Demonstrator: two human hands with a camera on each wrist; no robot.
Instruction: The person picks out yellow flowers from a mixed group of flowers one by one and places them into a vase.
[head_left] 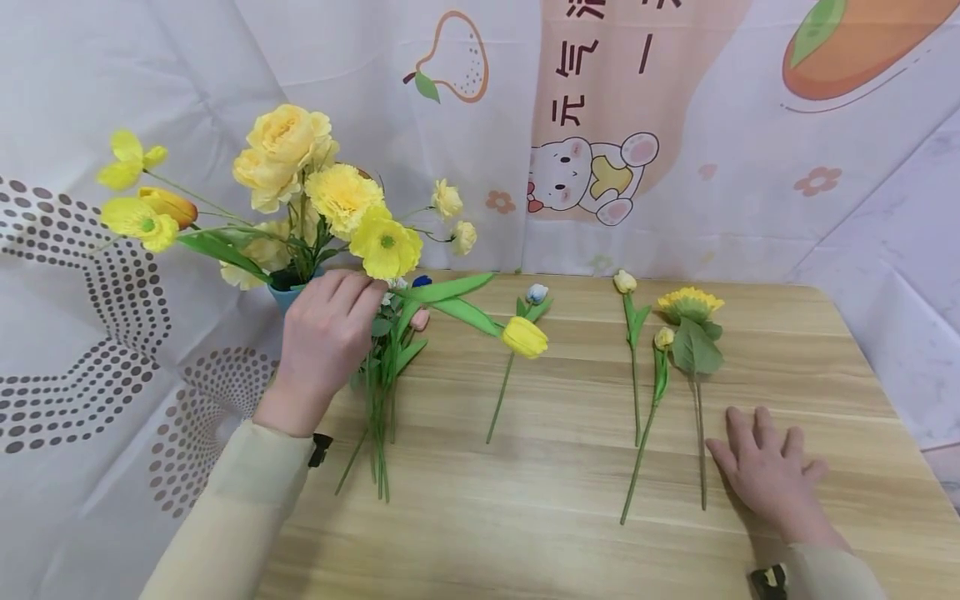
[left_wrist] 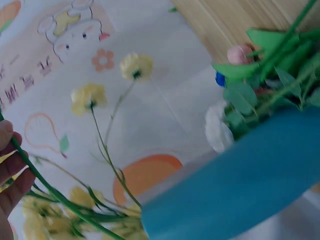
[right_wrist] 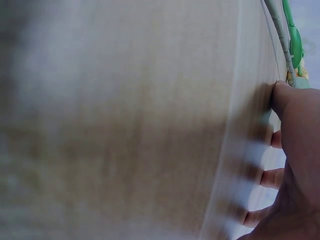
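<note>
My left hand [head_left: 333, 325] is beside the rim of a blue vase [head_left: 285, 296] at the left of the table. In the left wrist view its fingers [left_wrist: 17, 182] pinch a green stem [left_wrist: 55, 192] that slants down toward the mouth of the vase. A yellow tulip [head_left: 525, 337] with long green leaves sticks out to the right of this hand. Yellow flowers [head_left: 345, 200] fill the vase; the stem's lower end is hidden. My right hand [head_left: 768, 479] rests on the table with fingers spread, right of a sunflower [head_left: 690, 306], holding nothing.
Beside the vase lies a bunch of stems [head_left: 381, 417] with pink, blue and white blooms. A pale blue tulip [head_left: 536, 293] lies mid-table. Two pale yellow tulips, one farther back [head_left: 625, 282], lie left of the sunflower. A printed cloth [head_left: 465, 150] hangs behind the wooden table [head_left: 510, 525].
</note>
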